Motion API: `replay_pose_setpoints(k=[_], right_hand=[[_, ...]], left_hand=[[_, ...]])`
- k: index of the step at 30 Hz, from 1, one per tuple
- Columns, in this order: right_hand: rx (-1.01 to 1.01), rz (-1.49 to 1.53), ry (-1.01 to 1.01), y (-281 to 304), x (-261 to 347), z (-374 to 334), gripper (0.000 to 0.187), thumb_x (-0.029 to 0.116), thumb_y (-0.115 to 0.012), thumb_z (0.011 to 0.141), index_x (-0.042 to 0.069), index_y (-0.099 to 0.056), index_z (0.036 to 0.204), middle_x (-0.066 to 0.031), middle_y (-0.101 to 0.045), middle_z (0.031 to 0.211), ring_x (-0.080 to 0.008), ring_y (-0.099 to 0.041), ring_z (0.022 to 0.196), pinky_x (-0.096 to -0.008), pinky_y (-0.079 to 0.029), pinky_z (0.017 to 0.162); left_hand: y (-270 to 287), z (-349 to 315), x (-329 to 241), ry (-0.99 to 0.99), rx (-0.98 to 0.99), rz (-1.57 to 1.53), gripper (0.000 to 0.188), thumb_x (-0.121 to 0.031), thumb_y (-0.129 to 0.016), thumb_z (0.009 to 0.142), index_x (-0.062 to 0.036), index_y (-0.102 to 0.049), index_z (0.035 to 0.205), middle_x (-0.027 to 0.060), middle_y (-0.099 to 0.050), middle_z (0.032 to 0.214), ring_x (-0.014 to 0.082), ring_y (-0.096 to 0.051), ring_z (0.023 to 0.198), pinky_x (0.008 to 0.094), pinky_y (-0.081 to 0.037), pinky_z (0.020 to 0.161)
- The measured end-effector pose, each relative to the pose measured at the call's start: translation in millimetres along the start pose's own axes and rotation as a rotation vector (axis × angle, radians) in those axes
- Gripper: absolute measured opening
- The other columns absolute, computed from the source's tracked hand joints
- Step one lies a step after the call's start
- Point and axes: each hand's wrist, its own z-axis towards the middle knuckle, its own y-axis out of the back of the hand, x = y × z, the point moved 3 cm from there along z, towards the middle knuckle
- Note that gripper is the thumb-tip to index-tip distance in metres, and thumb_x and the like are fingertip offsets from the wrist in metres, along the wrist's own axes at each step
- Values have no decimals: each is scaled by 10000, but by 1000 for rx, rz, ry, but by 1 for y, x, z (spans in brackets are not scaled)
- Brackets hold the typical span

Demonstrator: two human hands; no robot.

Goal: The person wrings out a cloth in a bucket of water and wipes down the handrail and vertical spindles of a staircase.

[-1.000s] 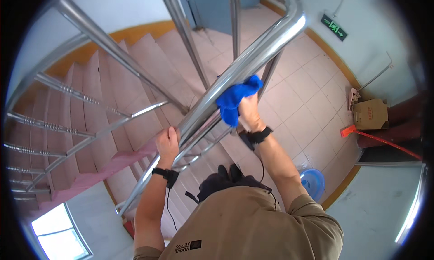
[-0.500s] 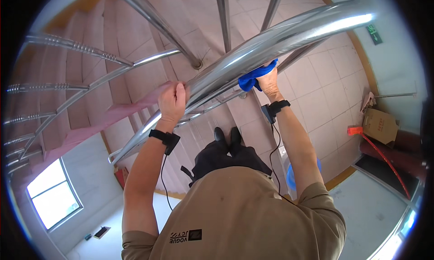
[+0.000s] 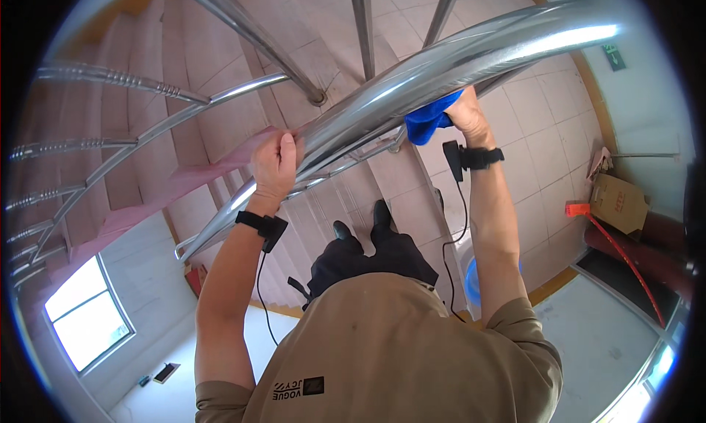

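A thick, shiny metal handrail (image 3: pixel 412 84) runs slanting across the stairwell in front of me, from lower left to upper right. My left hand (image 3: pixel 275 165) is closed around its lower stretch, with the thumb on top and the other fingers mostly hidden. Farther up on the right, my right hand (image 3: pixel 465 115) grips a bunched blue cloth (image 3: pixel 425 121) against the near, lower side of the rail. Part of the cloth and the fingertips are hidden by the hand and the rail. Each wrist wears a black strap with a small cabled device.
Metal balusters (image 3: pixel 365 29) rise beyond the rail, and pink tiled stairs (image 3: pixel 118 114) curve away at left. At right stand a cardboard box (image 3: pixel 616 206) and a red long-handled brush (image 3: pixel 577 210). A blue basin (image 3: pixel 472 282) is beside my right arm. My shoes (image 3: pixel 381 215) are on the steps.
My right hand and the blue cloth have shifted a little to the right along the rail. My feet have moved apart. My left hand keeps its hold on the rail.
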Motion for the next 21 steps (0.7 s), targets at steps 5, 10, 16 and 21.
replay_pose_setpoints(k=[5,10,16,21], right_hand=[[89,60,-49,8,-11,2,598,246,-859,773,-1,-620,1263,-73,-661,1173,-175,-588,1084,-341,-499,949],[180,43,-344,-5,-41,-10,616,280,-851,749,6,-629,1253,-90,-688,1156,-178,-620,1079,-333,-503,961],[-447,-285,-27,-54,-49,-30,506,235,-788,798,-7,-632,1214,-150,-733,1042,-257,-704,1003,-367,-531,895],[-753,-275,58,-59,-12,-24,540,152,-818,774,2,-576,1233,-160,-695,1141,-262,-675,1029,-385,-521,931]], left_hand=[[2,3,-4,-58,-46,-21,306,-248,-514,1000,-24,-708,924,165,-650,738,343,-648,674,409,-501,643],[3,3,-4,-8,39,-12,332,-210,-459,1011,19,-698,1002,194,-690,908,346,-672,844,401,-514,792],[2,4,-3,-23,-40,-44,318,-273,-522,1004,-36,-716,920,133,-645,711,334,-640,657,411,-492,618],[1,-4,6,10,6,31,344,-235,-470,1024,4,-714,983,190,-679,814,311,-675,745,393,-511,698]])
